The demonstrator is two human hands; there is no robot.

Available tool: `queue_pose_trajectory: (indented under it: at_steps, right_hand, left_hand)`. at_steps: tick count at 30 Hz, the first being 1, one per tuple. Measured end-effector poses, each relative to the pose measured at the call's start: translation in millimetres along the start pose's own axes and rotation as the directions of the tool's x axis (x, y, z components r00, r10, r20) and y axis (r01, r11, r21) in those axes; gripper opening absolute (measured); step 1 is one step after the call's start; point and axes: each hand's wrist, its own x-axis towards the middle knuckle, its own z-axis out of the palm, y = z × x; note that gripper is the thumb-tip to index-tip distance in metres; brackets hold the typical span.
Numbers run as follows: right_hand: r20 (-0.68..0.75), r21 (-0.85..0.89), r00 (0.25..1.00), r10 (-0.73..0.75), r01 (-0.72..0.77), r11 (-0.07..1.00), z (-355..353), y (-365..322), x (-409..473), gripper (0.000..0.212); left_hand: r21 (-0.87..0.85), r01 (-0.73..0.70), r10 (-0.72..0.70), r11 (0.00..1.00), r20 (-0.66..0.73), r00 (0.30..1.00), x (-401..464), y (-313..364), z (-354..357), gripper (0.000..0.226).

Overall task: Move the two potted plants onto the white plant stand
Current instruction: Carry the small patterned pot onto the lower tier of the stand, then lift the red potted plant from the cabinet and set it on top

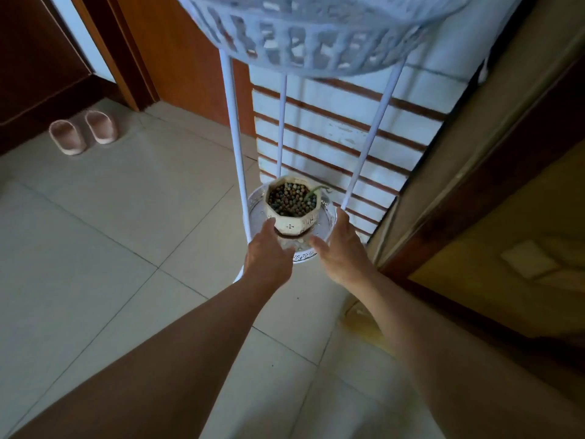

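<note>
A cream, many-sided pot filled with brown and grey pebbles and one thin green shoot stands on the lower round tray of the white plant stand. The stand's upper lattice basket fills the top of the view, close to the camera. My left hand reaches to the pot's near left side, fingertips at or just off its wall. On the pot's right, my right hand hovers over the tray with fingers spread, holding nothing. A second pot is not in view.
A pair of pink slippers lies on the tiled floor at the left by a dark doorway. Behind the stand is a white wall with brown stripes. A wooden door frame rises close on the right.
</note>
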Motion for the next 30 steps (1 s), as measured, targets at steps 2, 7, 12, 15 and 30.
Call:
queue_pose_trajectory:
  at_steps: [2, 7, 12, 15, 30]
  right_hand:
    - [0.005, 0.003, 1.0, 0.012, -0.012, 1.0, -26.8, -27.2, -20.5, 0.073]
    - [0.016, -0.002, 0.997, 0.082, -0.082, 0.997, -96.4, -99.0, -73.8, 0.07]
    - [-0.015, -0.014, 0.99, 0.138, -0.138, 0.99, -153.1, -160.5, -113.3, 0.067]
    - [-0.049, 0.005, 0.985, 0.164, -0.164, 0.986, -188.8, -195.3, -136.4, 0.068]
    - [-0.301, 0.115, 0.934, 0.193, -0.165, 0.98, -329.1, -278.5, -278.5, 0.074]
  left_hand:
    - [0.015, 0.016, -0.017, 1.0, 0.027, 0.999, -22.2, 18.3, -29.0, 0.067]
    - [0.055, 0.028, -0.033, 0.998, 0.092, 0.995, -75.7, 76.5, -107.5, 0.073]
    - [0.117, -0.037, 0.019, 0.992, 0.152, 0.988, -118.0, 131.9, -171.1, 0.073]
    - [0.105, -0.097, 0.078, 0.99, 0.177, 0.981, -143.0, 169.9, -206.0, 0.068]
    - [0.015, -0.305, 0.296, 0.952, 0.201, 0.934, -273.6, 275.4, -310.3, 0.066]
